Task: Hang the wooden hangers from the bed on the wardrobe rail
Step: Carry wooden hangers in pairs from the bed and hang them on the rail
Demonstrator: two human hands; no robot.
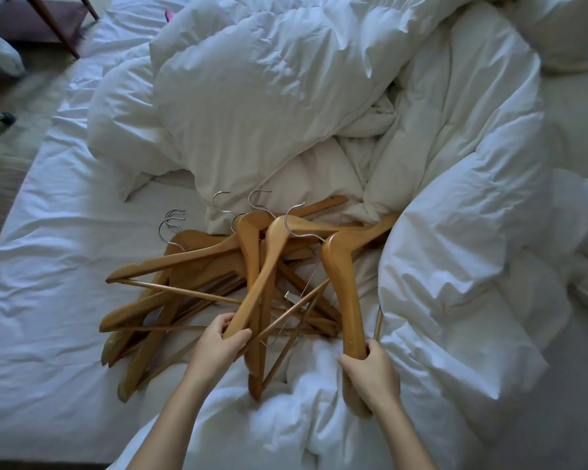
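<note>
Both arms reach forward – left hand (219, 340) and right hand (370, 371) each clasp a wooden hanger (345, 283)

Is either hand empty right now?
No: the left hand grips one wooden hanger by its arm, and the right hand grips another hanger.

Hangers (218, 283): honey-toned wood with a smooth, lightly glossy varnish; hooks (172, 225) of thin, bright, polished metal wire. One carried a small shiny metal clip (294, 297). Duvet (455, 198) and fitted sheet (48, 300): matt white woven cloth, the duvet puffy and creased, the sheet finely wrinkled. Furniture leg (53, 25): dark, smooth wood.
</note>
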